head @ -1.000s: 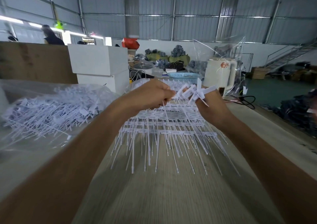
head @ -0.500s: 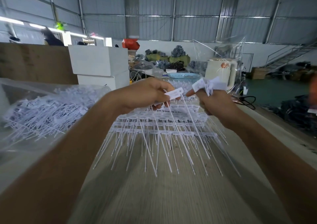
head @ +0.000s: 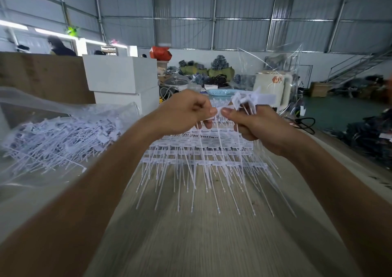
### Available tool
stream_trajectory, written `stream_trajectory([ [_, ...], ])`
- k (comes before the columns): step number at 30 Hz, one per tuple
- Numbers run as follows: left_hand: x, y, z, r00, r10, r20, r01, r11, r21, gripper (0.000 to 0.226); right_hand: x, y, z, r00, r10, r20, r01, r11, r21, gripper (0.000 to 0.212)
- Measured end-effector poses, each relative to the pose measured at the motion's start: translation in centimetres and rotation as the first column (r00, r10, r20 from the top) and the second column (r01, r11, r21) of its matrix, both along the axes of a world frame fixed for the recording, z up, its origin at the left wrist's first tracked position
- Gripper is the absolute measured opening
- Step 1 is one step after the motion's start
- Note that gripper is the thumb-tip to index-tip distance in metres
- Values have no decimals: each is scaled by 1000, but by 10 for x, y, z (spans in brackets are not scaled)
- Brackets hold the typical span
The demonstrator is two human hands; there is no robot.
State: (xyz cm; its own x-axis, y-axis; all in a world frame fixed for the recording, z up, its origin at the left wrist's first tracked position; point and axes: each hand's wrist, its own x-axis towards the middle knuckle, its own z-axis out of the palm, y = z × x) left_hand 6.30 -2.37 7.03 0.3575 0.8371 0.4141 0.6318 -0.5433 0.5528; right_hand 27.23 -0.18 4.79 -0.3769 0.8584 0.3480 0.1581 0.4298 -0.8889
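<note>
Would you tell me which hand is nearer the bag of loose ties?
Left. The left hand is just right of the bag of loose ties; the right hand is farther right, beyond it.

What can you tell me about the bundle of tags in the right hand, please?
The bundle is a handful of white, plastic-looking tags, each a flat head with a thin, stiff tail. The right hand grips it; the heads fan out above the fist and the tails hang below. The left hand pinches one tag beside the right thumb.
</note>
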Motion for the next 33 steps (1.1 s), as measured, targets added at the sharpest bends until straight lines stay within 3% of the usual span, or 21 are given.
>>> stream_trajectory([
  [4, 3, -3, -1, 1000, -22, 18, 22, 1000, -14, 37, 5, -3, -3, 999, 34, 25, -36, 995, 91, 20],
  [7, 3, -1, -3, 996, -3, 85, 9, 998, -69, 44, 5, -4, -1, 989, -32, 143, -14, 950, 313, 11],
  [9, 3, 2, -5, 993, 35, 115, -21, 992, -124, 46, 2, -2, 0, 946, -174, 274, 10, 860, 511, 8],
  [11, 2, 5, -8, 982, 44, 182, -7, 980, -198, 51, -2, -1, 0, 902, -266, 341, -39, 735, 676, 22],
  [15, 0, 9, -10, 947, 23, 322, 83, 947, -311, 49, -1, 4, 0, 860, -340, 380, -113, 599, 793, 35],
  [17, 0, 10, -10, 945, 15, 327, 95, 944, -315, 52, -1, 6, -2, 886, -320, 336, -69, 625, 778, 41],
  [19, 1, 9, -8, 948, -2, 317, 103, 948, -301, 55, -3, 10, -4, 920, -299, 255, 44, 722, 690, 41],
  [22, 2, 8, -7, 933, -31, 359, 137, 952, -275, 55, -6, 11, -4, 935, -280, 220, 150, 871, 468, 21],
  [24, 2, 8, -6, 920, -57, 387, 165, 953, -253, 50, -5, 7, -4, 962, -211, 171, 116, 889, 444, 12],
  [27, -1, 5, -6, 909, -115, 401, 223, 946, -234, 34, -1, -1, -3, 989, -131, 62, 106, 945, 311, 26],
  [31, 0, 2, -5, 901, -150, 406, 256, 941, -221, 34, 2, -4, 0, 994, 42, 105, -60, 983, 176, 46],
  [33, -1, 0, -4, 911, -152, 383, 242, 950, -200, 32, 1, -4, 0, 994, 8, 108, -30, 977, 211, 46],
])
